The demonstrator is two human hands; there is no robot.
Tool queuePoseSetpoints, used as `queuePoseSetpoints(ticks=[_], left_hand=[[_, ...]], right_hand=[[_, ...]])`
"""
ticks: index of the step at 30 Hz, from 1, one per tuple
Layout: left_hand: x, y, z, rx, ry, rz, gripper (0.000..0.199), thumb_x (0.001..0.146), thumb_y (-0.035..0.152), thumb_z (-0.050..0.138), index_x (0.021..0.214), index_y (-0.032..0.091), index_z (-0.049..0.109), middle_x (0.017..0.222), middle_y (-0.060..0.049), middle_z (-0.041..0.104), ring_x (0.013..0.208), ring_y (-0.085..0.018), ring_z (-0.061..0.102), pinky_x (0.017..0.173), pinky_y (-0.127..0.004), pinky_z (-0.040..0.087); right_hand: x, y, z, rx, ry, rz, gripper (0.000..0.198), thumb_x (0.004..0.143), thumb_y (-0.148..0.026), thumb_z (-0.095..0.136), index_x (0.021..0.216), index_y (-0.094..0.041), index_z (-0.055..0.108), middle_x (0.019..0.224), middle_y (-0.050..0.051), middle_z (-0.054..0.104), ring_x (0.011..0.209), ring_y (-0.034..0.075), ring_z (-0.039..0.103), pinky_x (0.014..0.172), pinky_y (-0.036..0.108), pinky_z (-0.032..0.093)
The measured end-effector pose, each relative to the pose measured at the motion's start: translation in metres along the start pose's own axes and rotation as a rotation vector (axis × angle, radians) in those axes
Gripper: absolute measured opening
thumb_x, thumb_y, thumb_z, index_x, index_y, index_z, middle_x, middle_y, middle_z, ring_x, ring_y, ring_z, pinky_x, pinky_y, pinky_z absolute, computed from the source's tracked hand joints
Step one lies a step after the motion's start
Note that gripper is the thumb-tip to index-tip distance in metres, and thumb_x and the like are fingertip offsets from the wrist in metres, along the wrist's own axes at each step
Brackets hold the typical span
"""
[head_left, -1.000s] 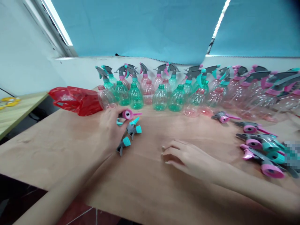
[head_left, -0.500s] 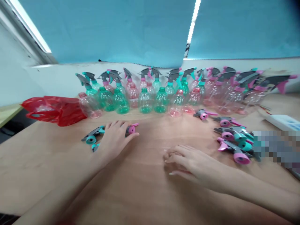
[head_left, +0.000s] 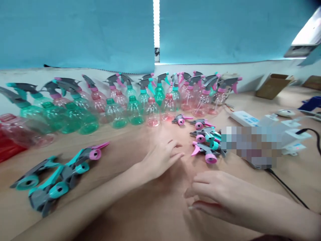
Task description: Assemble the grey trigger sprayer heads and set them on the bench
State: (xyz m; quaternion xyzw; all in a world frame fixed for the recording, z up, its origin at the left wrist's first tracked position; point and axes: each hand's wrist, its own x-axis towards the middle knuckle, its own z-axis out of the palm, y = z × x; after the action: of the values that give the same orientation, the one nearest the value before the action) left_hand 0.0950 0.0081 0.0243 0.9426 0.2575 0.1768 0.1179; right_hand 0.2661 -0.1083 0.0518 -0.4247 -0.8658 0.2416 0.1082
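Observation:
My left hand point(head_left: 162, 159) hovers over the table's middle, its fingers loosely stretched to the right and holding nothing. Nearer to me, my right hand point(head_left: 214, 192) is low over the tabletop, fingers slightly bent, thumb apart, nothing seen in it. Just beyond both lies a pile of spray heads point(head_left: 209, 142), grey with pink or teal collars and triggers. Several more spray heads point(head_left: 60, 177), mostly teal and one pink, lie on the left beyond my left forearm. Along the back stand clear green bottles point(head_left: 116, 117) and pink bottles point(head_left: 152, 115), some uncapped, others with spray heads on.
A red plastic bag point(head_left: 10, 145) is at the left edge. On the right are a white power strip point(head_left: 243, 117), white plugs point(head_left: 292, 137), a blurred-out device point(head_left: 253, 147) with a black cable, and a cardboard box point(head_left: 272, 86). Blue curtains hang behind.
The view has swung right. My left hand has left the spray heads on the left and moved right, close to my right hand. More spray heads show at left where it was.

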Motion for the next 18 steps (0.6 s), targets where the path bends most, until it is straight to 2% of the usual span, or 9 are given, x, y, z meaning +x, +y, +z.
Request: queuePoseSetpoints(ticks=[3, 6, 10, 14, 18], left_hand=[[0.031, 0.009, 0.024, 0.009, -0.003, 0.093, 0.025, 0.090, 0.031, 0.050, 0.108, 0.014, 0.054, 0.106, -0.009, 0.059, 0.100, -0.022, 0.055, 0.083, -0.033, 0.046], [0.054, 0.017, 0.043, 0.023, -0.059, 0.271, 0.024, 0.088, 0.020, 0.053, 0.111, 0.015, 0.055, 0.113, -0.009, 0.056, 0.107, -0.022, 0.050, 0.090, -0.033, 0.042], [0.070, 0.021, 0.053, 0.049, -0.144, 0.457, 0.031, 0.087, 0.010, 0.050, 0.117, 0.017, 0.053, 0.116, -0.009, 0.056, 0.106, -0.022, 0.048, 0.092, -0.035, 0.038], [0.073, 0.020, 0.049, 0.063, -0.176, 0.485, 0.024, 0.089, 0.015, 0.050, 0.111, 0.020, 0.058, 0.112, -0.009, 0.056, 0.103, -0.023, 0.049, 0.088, -0.036, 0.039], [0.062, 0.014, 0.039, 0.033, -0.139, 0.409, 0.020, 0.089, 0.018, 0.052, 0.107, 0.021, 0.059, 0.114, -0.009, 0.054, 0.107, -0.023, 0.047, 0.088, -0.038, 0.040]], right_hand=[[-0.015, 0.010, -0.002, 0.021, 0.005, 0.069, 0.009, 0.090, -0.023, 0.050, 0.091, -0.022, 0.059, 0.089, -0.002, 0.063, 0.080, 0.013, 0.058, 0.066, 0.024, 0.041], [-0.027, 0.023, -0.004, 0.051, 0.044, 0.118, 0.009, 0.089, -0.021, 0.052, 0.092, -0.023, 0.059, 0.090, -0.003, 0.063, 0.081, 0.012, 0.058, 0.067, 0.023, 0.040], [-0.038, 0.037, -0.009, 0.117, 0.094, 0.161, 0.011, 0.089, -0.026, 0.052, 0.094, -0.023, 0.061, 0.091, -0.004, 0.066, 0.083, 0.011, 0.060, 0.071, 0.022, 0.042], [-0.042, 0.050, -0.016, 0.172, 0.152, 0.195, 0.013, 0.089, -0.026, 0.052, 0.095, -0.023, 0.063, 0.091, -0.003, 0.068, 0.083, 0.011, 0.061, 0.072, 0.023, 0.044], [-0.037, 0.057, -0.022, 0.238, 0.220, 0.210, 0.012, 0.088, -0.023, 0.053, 0.094, -0.022, 0.063, 0.089, -0.003, 0.068, 0.080, 0.011, 0.062, 0.071, 0.022, 0.045]])
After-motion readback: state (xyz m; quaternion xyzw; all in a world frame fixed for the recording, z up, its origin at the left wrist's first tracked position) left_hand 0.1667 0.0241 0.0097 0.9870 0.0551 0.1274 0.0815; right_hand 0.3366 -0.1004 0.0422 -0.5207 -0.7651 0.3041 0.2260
